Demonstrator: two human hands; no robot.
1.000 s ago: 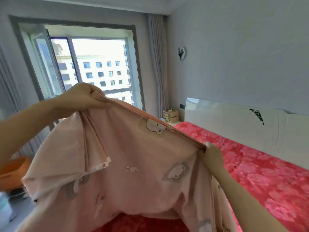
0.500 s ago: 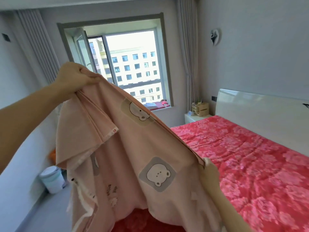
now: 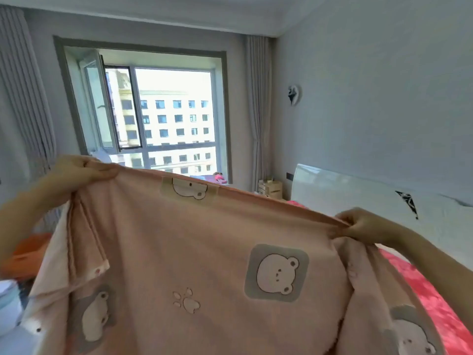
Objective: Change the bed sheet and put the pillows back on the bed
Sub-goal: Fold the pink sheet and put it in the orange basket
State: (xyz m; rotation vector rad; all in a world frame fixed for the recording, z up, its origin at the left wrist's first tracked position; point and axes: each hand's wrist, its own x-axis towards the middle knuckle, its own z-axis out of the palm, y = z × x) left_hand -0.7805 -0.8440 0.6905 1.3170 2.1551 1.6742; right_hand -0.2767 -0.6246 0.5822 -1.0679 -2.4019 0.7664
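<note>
The left hand (image 3: 76, 172) and right hand (image 3: 363, 225), held wide apart, each pinch the pink sheet's (image 3: 204, 252) top hem. Best practice: keep the hem taut and level before casting it over the bed (image 3: 435, 298).

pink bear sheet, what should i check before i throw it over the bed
1. Left grip holds the sheet by its top edge: ok
2. Right grip pinches the same edge: ok
3. Edge stretched between the two grips: ok
4. Sheet fully unfolded: not ok, folded layers hang below the left grip
5. Bed surface free of things: cannot tell, the sheet hides most of it
</note>
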